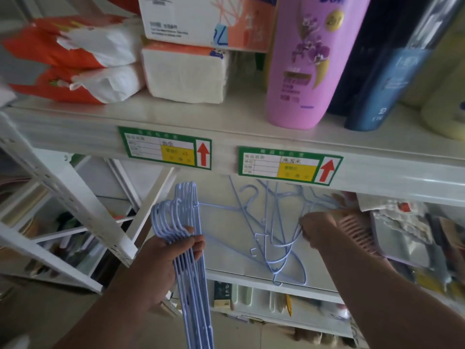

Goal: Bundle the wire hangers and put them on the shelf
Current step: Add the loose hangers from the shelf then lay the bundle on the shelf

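Note:
My left hand [173, 250] grips a stacked bundle of pale blue wire hangers [191, 285], hooks up, in front of the white shelf's [226, 235] left end. Several loose blue hangers [274, 245] lie tangled on that middle shelf board, under the upper shelf with the green labels. My right hand [318, 229] reaches in from the right and pinches the wire of one loose hanger in the pile; its fingertips are partly hidden behind the wires.
The upper shelf [226, 117] carries tissue packs [186, 71], a pink bottle [302, 64] and dark blue bottles [382, 71]. A pink comb [354, 230] and packaged goods [402, 233] lie right of the hangers. A white rack frame [63, 197] stands at the left. Lower shelves hold small items.

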Motion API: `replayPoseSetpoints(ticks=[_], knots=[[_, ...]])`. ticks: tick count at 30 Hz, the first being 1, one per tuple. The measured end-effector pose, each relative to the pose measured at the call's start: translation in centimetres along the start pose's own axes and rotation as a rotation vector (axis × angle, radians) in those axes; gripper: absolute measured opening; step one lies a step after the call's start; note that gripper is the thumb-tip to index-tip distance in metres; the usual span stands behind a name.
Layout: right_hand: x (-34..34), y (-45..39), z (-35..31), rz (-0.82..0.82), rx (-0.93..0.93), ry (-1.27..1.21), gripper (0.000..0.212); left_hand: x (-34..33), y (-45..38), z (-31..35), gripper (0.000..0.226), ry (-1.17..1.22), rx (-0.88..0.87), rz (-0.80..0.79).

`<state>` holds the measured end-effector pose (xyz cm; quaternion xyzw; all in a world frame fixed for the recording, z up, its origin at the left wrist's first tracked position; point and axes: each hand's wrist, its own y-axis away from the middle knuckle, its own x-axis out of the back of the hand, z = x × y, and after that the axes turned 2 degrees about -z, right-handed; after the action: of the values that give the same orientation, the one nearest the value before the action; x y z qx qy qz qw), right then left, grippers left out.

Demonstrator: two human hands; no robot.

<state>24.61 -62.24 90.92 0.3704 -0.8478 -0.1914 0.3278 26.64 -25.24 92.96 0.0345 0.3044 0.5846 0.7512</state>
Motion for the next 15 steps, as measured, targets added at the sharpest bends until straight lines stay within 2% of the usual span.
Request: replayPoseSetpoints(ticks=[2, 5, 8, 12, 15], knots=[[-0.2, 0.8, -0.8, -0.063, 0.023, -0.119, 0.006, 0.3, 0.0, 0.2, 0.022, 0.01, 0.002, -0.004], [-0.9, 2.0, -2.0, -0.187, 0.074, -0.44, 0.034, 0.7, 0.2, 0.4, 0.025, 0.018, 0.005, -0.024], [-1.7, 4.4, -3.0, -0.265, 0.189, -0.599, 0.031, 1.2, 0.2, 0.5, 0.03, 0.003, -0.01, -0.068], [-3.3, 8.8, -3.1, -0.443, 0.35, -0.522, 0.032, 1.3, 0.2, 0.7, 0.042, -0.017, -0.045, -0.093], [-5.3, 12.5, -2.2, -0.475, 0.467, -0.35, 0.026, 1.2, 0.2, 0.9, 0.045, 0.028, -0.053, -0.13]])
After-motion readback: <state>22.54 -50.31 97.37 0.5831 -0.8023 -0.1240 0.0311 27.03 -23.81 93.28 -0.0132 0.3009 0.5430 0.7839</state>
